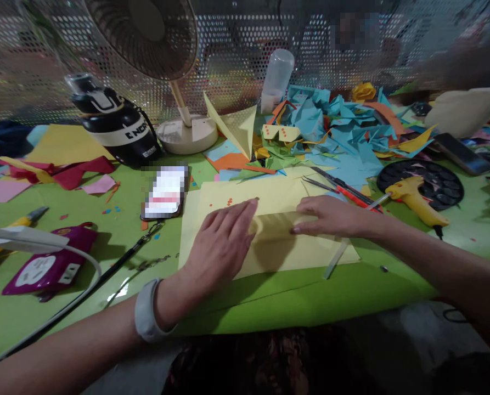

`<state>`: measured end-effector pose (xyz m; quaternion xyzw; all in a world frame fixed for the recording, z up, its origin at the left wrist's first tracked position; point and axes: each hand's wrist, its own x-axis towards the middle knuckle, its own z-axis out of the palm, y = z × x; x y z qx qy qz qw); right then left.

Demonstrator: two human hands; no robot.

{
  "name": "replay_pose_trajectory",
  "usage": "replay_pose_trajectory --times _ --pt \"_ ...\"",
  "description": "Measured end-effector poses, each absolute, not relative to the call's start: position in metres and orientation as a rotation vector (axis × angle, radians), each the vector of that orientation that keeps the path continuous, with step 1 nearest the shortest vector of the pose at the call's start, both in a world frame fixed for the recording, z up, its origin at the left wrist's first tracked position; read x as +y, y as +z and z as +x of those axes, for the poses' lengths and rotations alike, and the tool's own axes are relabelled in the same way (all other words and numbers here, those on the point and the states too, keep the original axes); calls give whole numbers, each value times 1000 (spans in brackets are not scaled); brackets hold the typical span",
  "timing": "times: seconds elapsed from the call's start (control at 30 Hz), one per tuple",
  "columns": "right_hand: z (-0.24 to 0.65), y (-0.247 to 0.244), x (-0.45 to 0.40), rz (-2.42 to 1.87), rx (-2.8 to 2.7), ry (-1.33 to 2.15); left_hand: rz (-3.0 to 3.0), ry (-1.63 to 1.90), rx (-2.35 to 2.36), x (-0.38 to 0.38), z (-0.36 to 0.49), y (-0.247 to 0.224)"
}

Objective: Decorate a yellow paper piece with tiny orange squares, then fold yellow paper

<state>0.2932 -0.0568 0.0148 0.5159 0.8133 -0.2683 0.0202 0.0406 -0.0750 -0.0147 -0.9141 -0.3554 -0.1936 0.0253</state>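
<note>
Pale yellow paper sheets point(212, 189) lie on the green table, with small orange-red bits on them. A folded yellow paper piece point(271, 225) stands slightly raised between my hands. My left hand point(224, 238) lies flat over its left end, fingers stretched out. At the right end, my right hand point(325, 215) pinches the folded piece between thumb and fingers. A translucent glue stick point(336, 259) lies by the right hand, across the sheets' edge. The yellow glue gun point(418, 200) rests farther right.
Behind stand a fan point(189, 134), a black bottle point(115, 129) and a clear bottle point(278, 74). Blue paper scraps point(310, 118) pile up at the back. A phone point(166, 189), a purple packet point(51, 263) and a cable lie left; tweezers point(321, 185) and a black tray point(450, 186) lie right.
</note>
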Motion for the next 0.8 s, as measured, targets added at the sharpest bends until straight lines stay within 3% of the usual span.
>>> replay_pose_trajectory --times 0.1,0.27,0.8 --pt "295 13 -56 1567 2550 -794 -2971 -421 -830 -93 51 -13" --pt "295 14 -57 1538 2566 -689 -3194 -209 -764 -118 69 -15" --pt "295 15 -56 1566 2525 -730 -3227 -154 -840 -127 79 -19"
